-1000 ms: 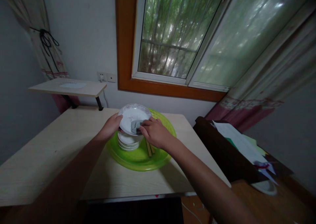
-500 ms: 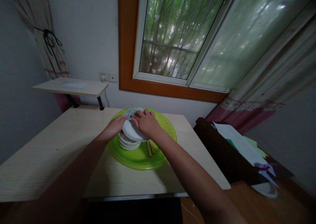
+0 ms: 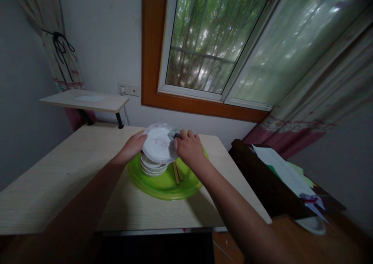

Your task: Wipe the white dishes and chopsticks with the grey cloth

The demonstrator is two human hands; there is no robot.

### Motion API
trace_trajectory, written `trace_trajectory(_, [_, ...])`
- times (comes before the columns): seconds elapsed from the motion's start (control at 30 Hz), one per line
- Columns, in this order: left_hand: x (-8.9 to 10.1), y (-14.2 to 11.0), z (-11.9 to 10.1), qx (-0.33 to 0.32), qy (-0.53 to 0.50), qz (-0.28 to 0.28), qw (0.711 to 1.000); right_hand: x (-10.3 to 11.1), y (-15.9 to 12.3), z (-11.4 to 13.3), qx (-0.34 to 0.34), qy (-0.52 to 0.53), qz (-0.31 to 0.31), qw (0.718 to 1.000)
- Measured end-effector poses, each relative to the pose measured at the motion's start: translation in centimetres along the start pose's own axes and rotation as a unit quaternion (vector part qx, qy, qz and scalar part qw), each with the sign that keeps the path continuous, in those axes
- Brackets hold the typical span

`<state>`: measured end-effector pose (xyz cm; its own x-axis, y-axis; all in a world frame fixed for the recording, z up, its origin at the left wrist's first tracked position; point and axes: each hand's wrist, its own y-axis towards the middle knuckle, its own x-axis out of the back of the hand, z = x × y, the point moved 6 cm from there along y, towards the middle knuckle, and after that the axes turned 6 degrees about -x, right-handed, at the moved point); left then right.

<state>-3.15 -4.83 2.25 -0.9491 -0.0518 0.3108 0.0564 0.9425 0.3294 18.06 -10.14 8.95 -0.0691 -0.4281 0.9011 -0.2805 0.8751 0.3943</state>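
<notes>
Here, curled hands (image 3: pixel 134 146) (image 3: pixel 190 149) grip plate (image 3: pixel 159 144) and cloth (image 3: pixel 173 134), well back from front table edge (image 3: pixel 157 230).

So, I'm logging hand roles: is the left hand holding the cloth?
No, the left hand grips the plate by its rim, while the right hand holds the cloth.

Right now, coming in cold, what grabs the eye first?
The bright green round tray on the pale wood-grain table. Above it, the left hand grips the left edge of a round white patterned plate, and the right hand holds a crumpled grey cloth at its upper right. Behind, the large window shows green foliage through bars.
</notes>
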Motion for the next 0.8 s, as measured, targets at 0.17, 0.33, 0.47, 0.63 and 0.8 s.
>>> trace_trajectory(0.17, [0.5,0.1,-0.7,-0.007,0.085,-0.022,0.996,-0.6,-1.3,-0.4,0.038,0.045,0.049,0.997])
trace_trajectory(0.33, [0.7,0.4,-1.1,-0.009,0.110,-0.036,0.993,-0.8,-2.2,0.9,0.106,0.146,0.093,0.979])
trace_trajectory(0.47, [0.8,0.5,-1.0,-0.015,0.103,-0.052,0.993,-1.0,-2.5,1.5,0.118,0.175,0.096,0.973])
trace_trajectory(0.63, [0.8,0.6,-0.9,-0.026,0.124,-0.051,0.991,-1.2,-2.3,0.3,0.082,0.090,0.072,0.990])
trace_trajectory(0.8, [0.9,0.6,-0.6,-0.023,0.110,-0.049,0.993,-0.6,-1.8,-1.0,0.045,0.022,0.010,0.999])
